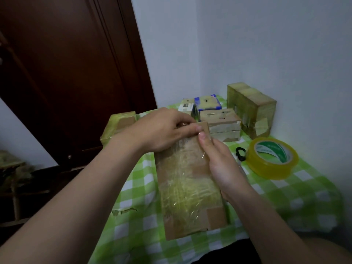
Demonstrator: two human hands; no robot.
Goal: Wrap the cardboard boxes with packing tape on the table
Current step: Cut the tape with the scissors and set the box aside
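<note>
A long cardboard box (188,189) lies lengthwise on the green checked tablecloth (297,195), its top covered with wrinkled clear yellowish tape. My left hand (162,128) rests on the box's far end, its fingers curled over the top edge and the thumb pressing the tape down. My right hand (222,162) holds the box's right side, thumb pressing on the taped top next to the left thumb. A roll of yellow packing tape (272,159) lies flat on the cloth to the right of the box.
Several taped boxes stand at the back: a large one (251,109) against the wall, a flat one (221,124), two small ones (198,105), and one (118,126) at the left table edge. A small black object (240,154) lies beside the roll. A dark wooden door (66,73) stands to the left.
</note>
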